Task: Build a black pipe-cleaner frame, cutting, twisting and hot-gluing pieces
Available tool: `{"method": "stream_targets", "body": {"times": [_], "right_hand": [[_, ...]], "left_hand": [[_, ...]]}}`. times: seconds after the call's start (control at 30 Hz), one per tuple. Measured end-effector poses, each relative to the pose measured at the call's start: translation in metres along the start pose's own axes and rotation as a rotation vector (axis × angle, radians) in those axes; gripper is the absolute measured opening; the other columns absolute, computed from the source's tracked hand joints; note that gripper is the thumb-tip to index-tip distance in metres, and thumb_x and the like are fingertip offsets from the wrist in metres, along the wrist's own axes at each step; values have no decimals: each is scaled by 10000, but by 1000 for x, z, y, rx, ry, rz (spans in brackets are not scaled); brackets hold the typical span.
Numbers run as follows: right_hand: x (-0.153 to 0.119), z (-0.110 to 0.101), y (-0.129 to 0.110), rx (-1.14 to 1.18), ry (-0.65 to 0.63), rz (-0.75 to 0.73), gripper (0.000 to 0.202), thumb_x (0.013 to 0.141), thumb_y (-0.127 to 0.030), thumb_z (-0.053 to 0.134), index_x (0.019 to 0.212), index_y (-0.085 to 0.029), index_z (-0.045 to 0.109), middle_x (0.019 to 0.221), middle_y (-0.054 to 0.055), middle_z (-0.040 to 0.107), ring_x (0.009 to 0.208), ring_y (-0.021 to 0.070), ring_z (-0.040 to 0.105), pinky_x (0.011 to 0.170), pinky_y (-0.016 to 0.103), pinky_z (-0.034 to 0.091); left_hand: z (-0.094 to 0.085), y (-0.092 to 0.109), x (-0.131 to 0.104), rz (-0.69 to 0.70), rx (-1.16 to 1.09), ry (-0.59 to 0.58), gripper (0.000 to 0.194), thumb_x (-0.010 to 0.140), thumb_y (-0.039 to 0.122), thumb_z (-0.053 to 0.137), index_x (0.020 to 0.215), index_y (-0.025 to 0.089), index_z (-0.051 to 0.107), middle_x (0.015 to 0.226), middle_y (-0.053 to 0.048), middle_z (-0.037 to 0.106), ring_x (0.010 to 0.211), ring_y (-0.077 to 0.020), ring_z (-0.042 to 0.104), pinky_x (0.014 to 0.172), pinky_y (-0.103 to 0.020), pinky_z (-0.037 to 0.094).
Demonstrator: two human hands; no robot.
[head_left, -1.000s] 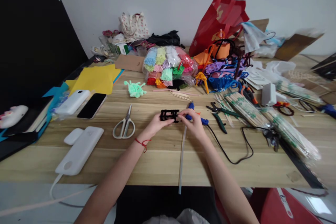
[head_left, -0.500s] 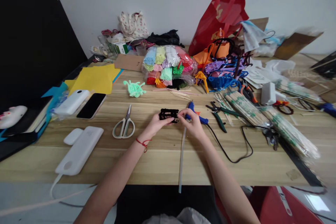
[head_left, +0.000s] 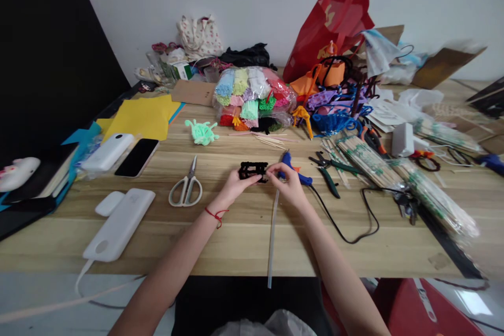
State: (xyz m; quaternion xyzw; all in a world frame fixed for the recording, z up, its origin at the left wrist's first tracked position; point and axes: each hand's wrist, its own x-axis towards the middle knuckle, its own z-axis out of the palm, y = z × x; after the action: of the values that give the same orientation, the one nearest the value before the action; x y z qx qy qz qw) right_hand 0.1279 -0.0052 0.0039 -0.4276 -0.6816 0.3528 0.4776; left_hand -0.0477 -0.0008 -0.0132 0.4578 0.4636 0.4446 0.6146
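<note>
My left hand (head_left: pixel 235 187) grips a small black fuzzy frame (head_left: pixel 254 169), with crosspieces and gaps like a little ladder, by its left end and lower edge. At the frame's right end, the fingertips of my right hand (head_left: pixel 286 181) are pinched together on its edge. Just behind my right hand lies a blue glue gun (head_left: pixel 305 179), partly covered by it. From the gun a clear glue stick (head_left: pixel 271 241) reaches toward the front table edge. White-handled scissors (head_left: pixel 186 189) lie to the left of my hands.
A mint-green pipe-cleaner piece (head_left: pixel 202 132) sits behind the scissors. Dark green pliers (head_left: pixel 329 181) and packs of wooden sticks (head_left: pixel 370 163) lie on the right. A bagged bundle of pipe cleaners (head_left: pixel 252 95) stands at the back. Left are a phone (head_left: pixel 137 157) and white power bank (head_left: pixel 120 226).
Both hands keep nearly the same place and hold on the black frame, which has tilted very slightly. Nothing else on the table has visibly moved.
</note>
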Motion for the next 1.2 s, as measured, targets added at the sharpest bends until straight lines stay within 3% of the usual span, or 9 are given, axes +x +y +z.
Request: {"method": "stream_targets", "body": {"times": [0.23, 0.5, 1.2], "right_hand": [[0, 7, 5, 226, 61, 136, 205, 734, -388, 673, 751, -195, 604, 766, 35, 635, 719, 167, 581, 700, 316, 466], [1, 7, 11, 395, 67, 276, 253, 635, -394, 751, 667, -191, 604, 710, 14, 648, 655, 138, 580, 634, 280, 456], [2, 9, 7, 456, 52, 256, 331, 584, -389, 785, 727, -209, 546, 718, -2, 603, 655, 133, 570, 612, 273, 480]], "left_hand": [[-1, -1, 1, 48, 57, -37, 411, 626, 342, 754, 987, 156, 686, 1003, -77, 710, 928, -221, 648, 884, -351, 469], [0, -3, 1, 88, 91, -61, 426, 654, 335, 737, 1023, 132, 672, 1037, -93, 699, 963, -238, 639, 893, -369, 473], [4, -2, 0, 94, 111, -43, 364, 651, 338, 736, 964, 158, 686, 1013, -77, 709, 928, -227, 655, 871, -355, 480]]}}
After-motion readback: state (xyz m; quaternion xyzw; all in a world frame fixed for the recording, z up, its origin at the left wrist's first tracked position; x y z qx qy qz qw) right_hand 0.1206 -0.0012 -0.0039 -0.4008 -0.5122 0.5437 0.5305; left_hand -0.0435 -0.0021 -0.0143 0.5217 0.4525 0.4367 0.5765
